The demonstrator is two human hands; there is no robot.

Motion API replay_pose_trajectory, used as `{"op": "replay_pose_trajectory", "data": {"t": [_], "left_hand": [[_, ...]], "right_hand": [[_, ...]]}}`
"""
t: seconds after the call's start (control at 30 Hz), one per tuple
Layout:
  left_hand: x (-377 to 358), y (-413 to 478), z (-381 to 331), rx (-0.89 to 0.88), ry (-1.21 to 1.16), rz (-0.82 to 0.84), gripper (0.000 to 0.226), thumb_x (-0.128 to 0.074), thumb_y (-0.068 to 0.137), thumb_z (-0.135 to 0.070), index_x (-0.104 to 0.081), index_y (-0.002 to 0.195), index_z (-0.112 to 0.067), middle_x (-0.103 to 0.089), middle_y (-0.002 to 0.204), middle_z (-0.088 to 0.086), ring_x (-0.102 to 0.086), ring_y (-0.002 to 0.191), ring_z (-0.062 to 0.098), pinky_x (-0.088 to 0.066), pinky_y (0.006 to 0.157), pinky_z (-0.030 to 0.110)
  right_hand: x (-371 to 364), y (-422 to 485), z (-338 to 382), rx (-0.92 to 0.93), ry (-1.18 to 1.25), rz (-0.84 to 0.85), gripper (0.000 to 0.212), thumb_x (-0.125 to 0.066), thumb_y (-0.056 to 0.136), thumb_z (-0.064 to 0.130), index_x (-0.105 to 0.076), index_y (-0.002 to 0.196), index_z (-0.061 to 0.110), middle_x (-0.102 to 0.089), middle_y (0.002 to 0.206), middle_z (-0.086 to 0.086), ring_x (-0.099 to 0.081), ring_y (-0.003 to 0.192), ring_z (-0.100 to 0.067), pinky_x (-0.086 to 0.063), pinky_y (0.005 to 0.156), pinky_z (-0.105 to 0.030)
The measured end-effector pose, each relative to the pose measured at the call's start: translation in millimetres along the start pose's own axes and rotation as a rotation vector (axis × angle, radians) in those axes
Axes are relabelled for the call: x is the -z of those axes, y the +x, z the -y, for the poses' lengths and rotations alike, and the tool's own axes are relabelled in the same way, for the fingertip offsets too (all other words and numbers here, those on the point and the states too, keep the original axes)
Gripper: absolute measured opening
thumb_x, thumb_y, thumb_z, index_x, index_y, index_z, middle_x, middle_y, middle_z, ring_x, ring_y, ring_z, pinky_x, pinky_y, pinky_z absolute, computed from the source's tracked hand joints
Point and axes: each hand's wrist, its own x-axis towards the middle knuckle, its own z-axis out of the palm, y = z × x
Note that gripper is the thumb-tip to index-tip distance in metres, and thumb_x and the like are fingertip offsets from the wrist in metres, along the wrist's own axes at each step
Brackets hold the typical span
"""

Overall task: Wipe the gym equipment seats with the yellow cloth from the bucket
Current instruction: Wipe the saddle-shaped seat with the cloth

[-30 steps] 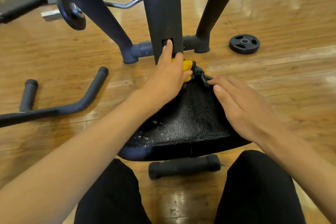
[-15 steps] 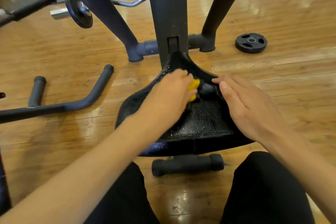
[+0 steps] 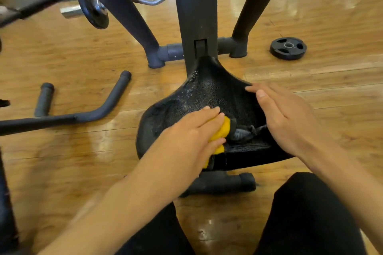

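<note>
- A black padded seat (image 3: 207,93) sits in the middle of the frame. Its narrow end points up toward a dark upright post (image 3: 194,16).
- The yellow cloth (image 3: 222,130) lies bunched on the lower middle of the seat, mostly covered by the left hand (image 3: 192,134).
- The left hand presses flat on the cloth. Its fingers are nearly straight and close together, and the thumb lies across the yellow fabric.
- A crumpled grey patch (image 3: 242,134) touches the cloth's right side. I cannot tell whether it is part of the cloth.
- The right hand (image 3: 290,122) rests flat on the seat's right edge, fingers straight and side by side, holding nothing.
- Wet droplets (image 3: 190,85) shine along the seat's upper left edge.
- A black foam grip (image 3: 223,182) lies on the wooden floor (image 3: 310,93) just below the seat.
- A bent dark bar (image 3: 103,107) crosses the left of the frame.
- A black weight plate (image 3: 288,48) lies flat at the upper right, well apart from the seat.
- A chrome curl bar (image 3: 153,1) runs behind the post at the top.
- Legs in black trousers (image 3: 310,213) fill the bottom of the frame.
</note>
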Motion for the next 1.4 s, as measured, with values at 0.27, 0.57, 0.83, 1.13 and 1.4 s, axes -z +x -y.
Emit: {"op": "replay_pose_trajectory", "data": {"t": [0.27,0.57,0.83,1.13,1.4], "left_hand": [[-18,83,26,-0.03,0.182,0.04,0.043,-0.044,0.107,-0.036,-0.065,0.128,-0.005,-0.061,0.135,0.008,-0.059,0.125,0.029,-0.052,0.096,0.051],[-17,-31,8,-0.182,0.445,-0.025,0.053,-0.022,0.114,-0.033,-0.039,0.154,-0.002,-0.039,0.16,0.016,-0.031,0.153,0.029,-0.028,0.124,0.041],[-33,13,-26,-0.14,0.379,-0.131,0.033,-0.047,0.101,-0.019,-0.068,0.118,-0.001,-0.067,0.122,0.017,-0.06,0.126,0.032,-0.029,0.116,0.037],[-7,10,47,-0.033,0.2,-0.139,0.048,-0.036,0.096,-0.027,-0.068,0.109,0.006,-0.067,0.112,0.023,-0.064,0.111,0.038,-0.041,0.105,0.045],[5,116,98,0.15,0.109,-0.024,0.032,-0.055,0.104,-0.028,-0.066,0.111,0.002,-0.065,0.116,0.02,-0.062,0.111,0.041,-0.044,0.092,0.046]], "right_hand": [[-2,3,-2,-0.021,0.036,-0.006,0.057,-0.02,0.099,0.049,-0.064,0.128,0.029,-0.058,0.131,0.017,-0.048,0.128,-0.006,-0.037,0.104,-0.028],[-1,-1,-1,-0.062,0.062,-0.027,0.058,-0.017,0.1,0.054,-0.065,0.127,0.034,-0.059,0.134,0.017,-0.048,0.129,-0.002,-0.038,0.103,-0.03],[0,1,-6,-0.029,0.005,0.011,0.058,-0.015,0.101,0.056,-0.061,0.131,0.036,-0.059,0.136,0.015,-0.05,0.129,-0.005,-0.041,0.107,-0.038],[-6,1,4,0.005,-0.1,0.005,0.06,-0.014,0.098,0.061,-0.059,0.124,0.03,-0.061,0.125,0.009,-0.054,0.119,-0.017,-0.042,0.098,-0.051],[-1,2,2,0.009,-0.081,0.007,0.055,-0.02,0.1,0.051,-0.061,0.128,0.029,-0.061,0.131,0.011,-0.051,0.123,-0.01,-0.039,0.096,-0.034]]}}
